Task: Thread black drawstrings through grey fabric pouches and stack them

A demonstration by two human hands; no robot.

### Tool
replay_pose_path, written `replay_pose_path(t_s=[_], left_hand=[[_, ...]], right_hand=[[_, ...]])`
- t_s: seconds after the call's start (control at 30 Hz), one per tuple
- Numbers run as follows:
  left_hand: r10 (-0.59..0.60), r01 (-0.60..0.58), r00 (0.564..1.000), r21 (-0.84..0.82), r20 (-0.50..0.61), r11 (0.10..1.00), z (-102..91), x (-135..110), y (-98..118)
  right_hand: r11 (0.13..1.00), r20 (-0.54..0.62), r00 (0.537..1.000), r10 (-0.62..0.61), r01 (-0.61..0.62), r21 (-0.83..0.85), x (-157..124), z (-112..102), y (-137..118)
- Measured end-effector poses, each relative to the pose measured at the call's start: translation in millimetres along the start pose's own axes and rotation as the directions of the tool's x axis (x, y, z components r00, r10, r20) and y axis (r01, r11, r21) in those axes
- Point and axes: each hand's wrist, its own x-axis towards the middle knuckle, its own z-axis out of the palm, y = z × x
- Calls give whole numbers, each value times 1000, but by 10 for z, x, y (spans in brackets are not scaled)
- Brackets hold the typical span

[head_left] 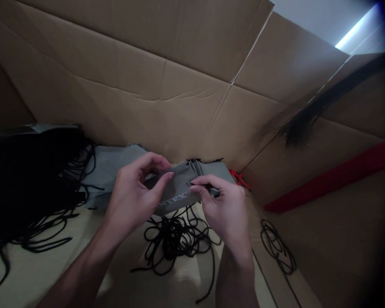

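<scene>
A grey fabric pouch (179,188) with pale lettering is held up between both hands, just over the table. My left hand (136,194) pinches the pouch's left side with thumb and forefinger. My right hand (224,207) grips a thin dark tool or cord end (199,185) at the pouch's top edge, fingers closed. A tangle of black cord (176,241) lies on the pale table surface (51,269) right below the hands.
More grey pouches (112,169) and a large heap of black cords (32,179) sit at the left. Cardboard walls (167,94) stand behind and to the right. A small cord coil (277,248) lies right, near a red strip (333,177) and a red object (239,177).
</scene>
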Motion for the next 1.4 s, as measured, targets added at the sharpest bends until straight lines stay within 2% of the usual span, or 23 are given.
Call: replay_pose_path(t_s=[0.4, 0.9, 1.17, 1.27, 1.33, 1.4], left_hand=[[-33, 33, 999, 14, 0, 999, 0, 10, 31], [0, -1, 1000, 45, 26, 999, -15, -1, 35], [-35, 34, 999, 46, 23, 998, -13, -2, 42], [-28, 22, 999, 124, 45, 992, -18, 2, 36], [51, -55, 998, 269, 25, 962, -12, 1, 22], [158, -132, 987, 435, -23, 891, 8, -8, 4]], right_hand=[[1000, 9, 1000, 6, -6, 17, 6, 0, -12], [1000, 11, 1000, -6, 6, 12, 0, -8, -16], [999, 6, 999, -32, 32, -6, 5, -5, -24], [999, 12, 999, -50, 50, -10, -1, -7, -21], [997, 35, 997, -73, 74, -5, -8, 7, -23], [994, 75, 992, -105, 105, 1, -17, 34, -34]])
